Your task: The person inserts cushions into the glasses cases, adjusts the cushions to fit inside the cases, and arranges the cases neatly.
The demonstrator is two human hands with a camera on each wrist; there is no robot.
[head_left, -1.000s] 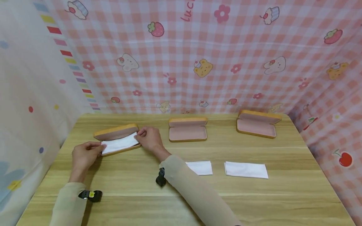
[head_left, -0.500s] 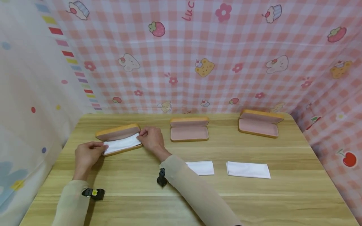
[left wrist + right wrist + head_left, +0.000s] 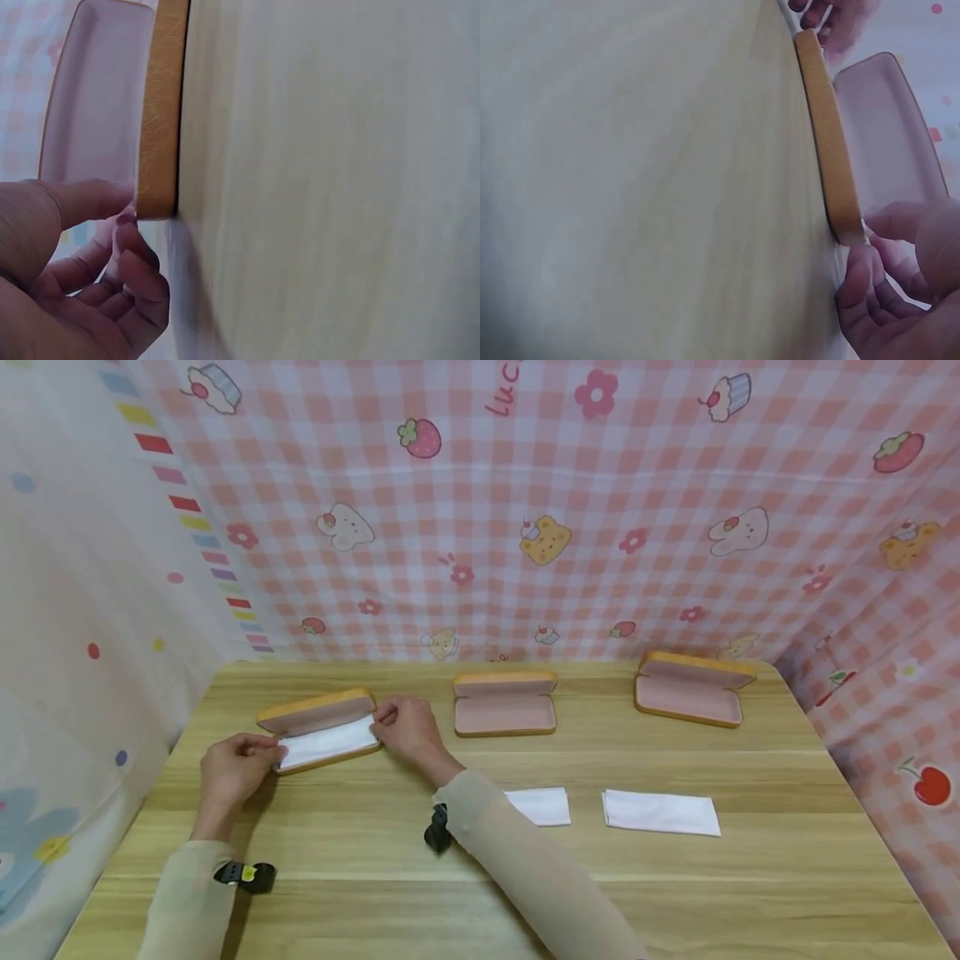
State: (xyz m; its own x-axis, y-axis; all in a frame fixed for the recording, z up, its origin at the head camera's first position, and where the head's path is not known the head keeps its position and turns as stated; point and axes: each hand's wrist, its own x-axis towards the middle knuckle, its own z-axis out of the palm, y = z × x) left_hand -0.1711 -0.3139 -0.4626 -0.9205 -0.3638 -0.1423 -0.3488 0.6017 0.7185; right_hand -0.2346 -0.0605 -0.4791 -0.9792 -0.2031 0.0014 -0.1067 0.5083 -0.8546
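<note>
In the head view a white folded cloth (image 3: pixel 326 741) lies inside an open glasses case (image 3: pixel 315 711) at the table's left. The case has a tan outside and a pink lining. My left hand (image 3: pixel 234 770) pinches at the cloth's left end, thumb over the rim. At the opposite end my right hand (image 3: pixel 411 727) pinches with thumb and index finger. Both wrist views show thumb tips just inside the case's tan wall (image 3: pixel 161 112) and curled fingers outside its ends. The cloth is hidden there behind the wall.
Two more open glasses cases stand along the back, one in the middle (image 3: pixel 505 714) and one at the right (image 3: pixel 687 700). Nearer lie two folded white cloths, one partly behind my right sleeve (image 3: pixel 543 806) and one farther right (image 3: pixel 662 812). A patterned curtain (image 3: pixel 480 510) hangs behind the table.
The cloth has sunk flatter into the left case, its edges now within the rim. My right hand has shifted slightly right, to the case's end; the left stays at its end.
</note>
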